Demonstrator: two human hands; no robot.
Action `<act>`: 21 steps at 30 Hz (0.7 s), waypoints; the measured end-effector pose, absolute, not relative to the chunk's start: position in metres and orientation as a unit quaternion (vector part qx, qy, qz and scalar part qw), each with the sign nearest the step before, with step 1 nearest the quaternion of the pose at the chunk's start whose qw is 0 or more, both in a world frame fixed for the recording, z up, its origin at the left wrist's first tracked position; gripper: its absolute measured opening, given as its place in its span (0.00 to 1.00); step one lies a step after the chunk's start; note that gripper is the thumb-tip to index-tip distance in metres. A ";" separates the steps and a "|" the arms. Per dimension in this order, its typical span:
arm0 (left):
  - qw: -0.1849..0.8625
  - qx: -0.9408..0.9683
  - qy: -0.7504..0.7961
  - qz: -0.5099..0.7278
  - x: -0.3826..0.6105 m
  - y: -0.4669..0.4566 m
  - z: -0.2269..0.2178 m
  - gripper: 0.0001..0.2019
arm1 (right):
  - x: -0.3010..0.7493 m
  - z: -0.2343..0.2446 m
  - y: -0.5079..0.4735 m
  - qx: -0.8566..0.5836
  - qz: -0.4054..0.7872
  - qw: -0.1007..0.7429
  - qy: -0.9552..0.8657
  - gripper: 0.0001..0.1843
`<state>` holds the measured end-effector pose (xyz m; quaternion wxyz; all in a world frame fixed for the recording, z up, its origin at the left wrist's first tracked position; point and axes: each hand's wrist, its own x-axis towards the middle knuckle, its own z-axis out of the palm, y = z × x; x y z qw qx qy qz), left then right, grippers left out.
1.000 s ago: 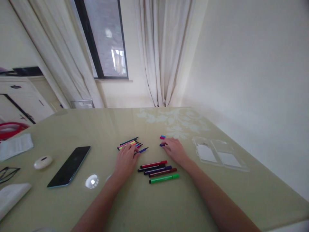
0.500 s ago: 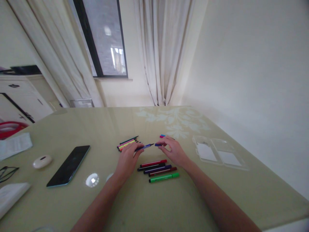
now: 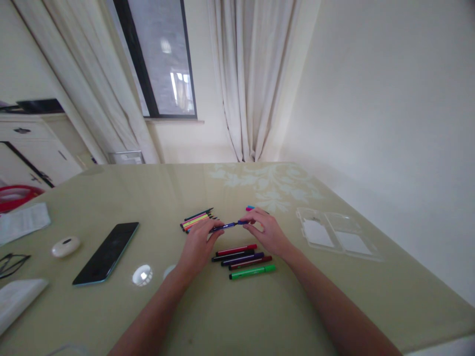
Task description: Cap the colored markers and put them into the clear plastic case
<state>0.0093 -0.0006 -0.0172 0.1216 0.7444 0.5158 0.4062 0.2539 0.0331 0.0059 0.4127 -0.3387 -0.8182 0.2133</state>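
Drawn together since the earlier frame, the blue marker (image 3: pixel 229 225) pinched in the left hand (image 3: pixel 196 245) and the cap (image 3: pixel 242 222) grasped by the right hand (image 3: pixel 269 234) meet far of 5 markers (image 3: pixel 242 259); straight alignment should help.

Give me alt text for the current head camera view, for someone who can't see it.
Over a pale table, a left hand holds a blue marker, its tip at the blue cap pinched by the right hand. Five capped markers lie nearer the viewer; uncapped markers lie behind the left hand, with a phone farther left.
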 end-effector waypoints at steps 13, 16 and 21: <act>0.147 0.732 0.480 0.461 0.015 -0.005 -0.019 0.07 | 0.252 0.004 0.033 -0.297 0.298 0.488 -0.764 0.06; 0.156 0.728 0.478 0.466 0.017 -0.007 -0.018 0.07 | 0.251 0.006 0.030 -0.303 0.308 0.497 -0.753 0.06; 0.168 0.718 0.491 0.463 0.017 -0.007 -0.018 0.08 | 0.248 0.007 0.028 -0.323 0.322 0.488 -0.744 0.06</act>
